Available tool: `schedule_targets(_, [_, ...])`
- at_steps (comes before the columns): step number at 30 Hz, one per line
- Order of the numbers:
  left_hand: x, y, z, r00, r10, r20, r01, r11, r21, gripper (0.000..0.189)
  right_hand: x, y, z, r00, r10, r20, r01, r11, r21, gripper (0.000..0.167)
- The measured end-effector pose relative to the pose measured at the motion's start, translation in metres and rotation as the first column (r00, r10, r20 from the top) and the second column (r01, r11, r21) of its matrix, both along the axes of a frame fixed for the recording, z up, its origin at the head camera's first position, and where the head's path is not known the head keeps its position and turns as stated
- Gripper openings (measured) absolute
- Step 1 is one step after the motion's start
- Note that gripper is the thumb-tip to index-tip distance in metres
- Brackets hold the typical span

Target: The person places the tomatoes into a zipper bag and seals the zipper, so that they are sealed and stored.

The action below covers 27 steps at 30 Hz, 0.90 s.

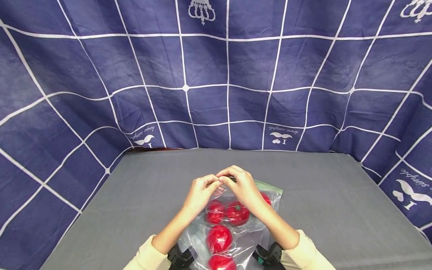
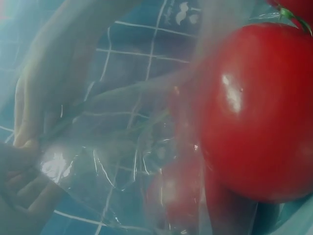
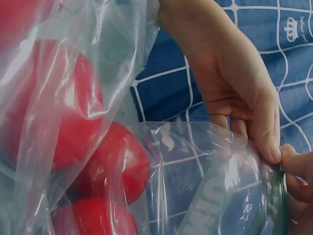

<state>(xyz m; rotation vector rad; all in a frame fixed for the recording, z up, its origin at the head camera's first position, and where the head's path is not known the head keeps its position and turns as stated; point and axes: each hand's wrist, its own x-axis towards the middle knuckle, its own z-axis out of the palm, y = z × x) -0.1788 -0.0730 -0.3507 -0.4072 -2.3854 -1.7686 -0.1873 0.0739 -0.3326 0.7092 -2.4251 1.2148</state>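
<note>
A clear zip bag (image 1: 248, 240) with a green zip edge (image 1: 270, 187) lies toward the front of the grey table. Inside are several red tomatoes (image 1: 219, 238), one showing a green stem (image 2: 288, 13). At the bag's top edge, my left hand (image 1: 199, 192) pinches the zip strip between thumb and fingers. My right hand (image 1: 243, 186) pinches the same strip right beside it, the fingertips of both hands meeting. The right wrist view shows the green zip (image 3: 282, 200) at the fingertips, and pale printing (image 3: 205, 203) on the film.
The grey tabletop (image 1: 320, 202) extends to both sides of the bag. Behind it and at both sides hangs a blue curtain (image 1: 249, 63) with white grid lines. Dark wrist cameras (image 1: 270, 255) sit over the bag's lower part.
</note>
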Motion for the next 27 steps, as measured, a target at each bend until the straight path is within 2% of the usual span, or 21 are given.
schedule_targets(11, [-0.003, 0.005, 0.003, 0.998, 0.026, -0.054, -0.027, 1.0, -0.003, 0.011, -0.003, 0.007, 0.002, 1.0, -0.019, -0.015, 0.019, 1.0, -0.006, 0.007])
schedule_targets(15, [-0.004, 0.004, 0.005, 0.998, 0.043, -0.044, -0.043, 0.999, 0.014, 0.01, -0.007, 0.012, -0.001, 1.0, -0.031, -0.007, 0.031, 0.999, 0.019, 0.007])
schedule_targets(21, [-0.009, -0.01, 0.009, 0.996, 0.093, -0.007, -0.092, 0.994, 0.061, 0.009, -0.015, 0.035, -0.016, 0.993, -0.121, 0.007, 0.12, 0.991, 0.057, 0.005])
schedule_targets(27, [-0.011, -0.032, 0.014, 0.993, 0.115, 0.037, -0.116, 0.993, 0.037, 0.012, -0.014, 0.064, -0.035, 0.977, -0.211, -0.029, 0.213, 0.969, 0.127, 0.004])
